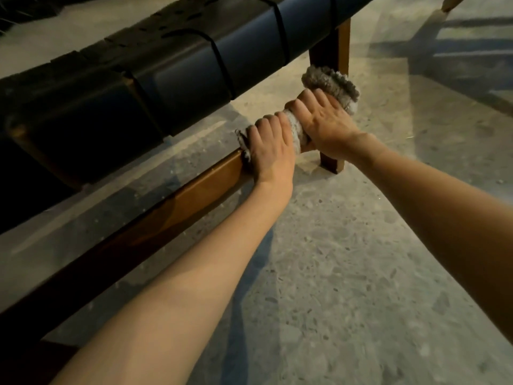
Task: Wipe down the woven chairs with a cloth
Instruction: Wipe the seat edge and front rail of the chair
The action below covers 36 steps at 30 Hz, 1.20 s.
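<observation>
A woven chair with dark straps (194,65) on a brown wooden frame stands before me. Its low wooden rail (194,195) runs from lower left up to the front leg (331,162). A fluffy grey cloth (330,84) is wrapped over the rail's end by that leg. My left hand (269,151) grips the cloth and the rail with fingers curled over the top. My right hand (324,120) lies over the cloth just beside it, fingers curled round the bundle, which sticks out past the fingertips.
The floor is speckled concrete (347,273). Another wooden leg tip (451,2) shows at the top right, with shadows of furniture across the floor. Dark space lies under the chair's seat at the left.
</observation>
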Each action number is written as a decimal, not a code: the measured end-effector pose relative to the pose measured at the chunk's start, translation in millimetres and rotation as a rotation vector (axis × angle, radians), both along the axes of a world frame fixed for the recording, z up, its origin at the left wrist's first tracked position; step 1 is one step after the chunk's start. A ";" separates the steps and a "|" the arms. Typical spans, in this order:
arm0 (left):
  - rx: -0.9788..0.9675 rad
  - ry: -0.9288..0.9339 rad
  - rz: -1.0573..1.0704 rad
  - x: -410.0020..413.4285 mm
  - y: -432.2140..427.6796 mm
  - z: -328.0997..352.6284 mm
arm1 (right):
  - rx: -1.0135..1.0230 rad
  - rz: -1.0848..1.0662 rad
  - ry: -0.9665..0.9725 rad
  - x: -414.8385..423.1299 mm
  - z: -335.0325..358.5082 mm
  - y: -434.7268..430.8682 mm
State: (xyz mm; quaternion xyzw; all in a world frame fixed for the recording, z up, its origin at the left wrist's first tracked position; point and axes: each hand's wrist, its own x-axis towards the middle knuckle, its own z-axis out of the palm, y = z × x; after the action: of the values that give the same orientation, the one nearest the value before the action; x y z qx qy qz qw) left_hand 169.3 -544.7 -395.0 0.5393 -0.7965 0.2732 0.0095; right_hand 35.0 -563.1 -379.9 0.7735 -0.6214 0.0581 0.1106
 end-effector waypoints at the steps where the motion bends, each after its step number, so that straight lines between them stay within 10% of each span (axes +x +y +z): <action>1: -0.025 0.002 -0.002 1.3 -1.1 -2.5 | -0.011 0.005 -0.002 0.2 -1.1 -0.2; 36: -0.293 0.013 0.061 339.7 122.5 -22.6 | -0.271 0.305 0.075 314.5 -8.7 103.4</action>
State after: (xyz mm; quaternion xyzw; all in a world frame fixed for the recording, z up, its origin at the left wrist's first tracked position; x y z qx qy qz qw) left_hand 509.0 -422.3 -417.6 0.5577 -0.7313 0.3833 0.0850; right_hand 349.5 -459.7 -388.6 0.8384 -0.4789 0.1282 0.2265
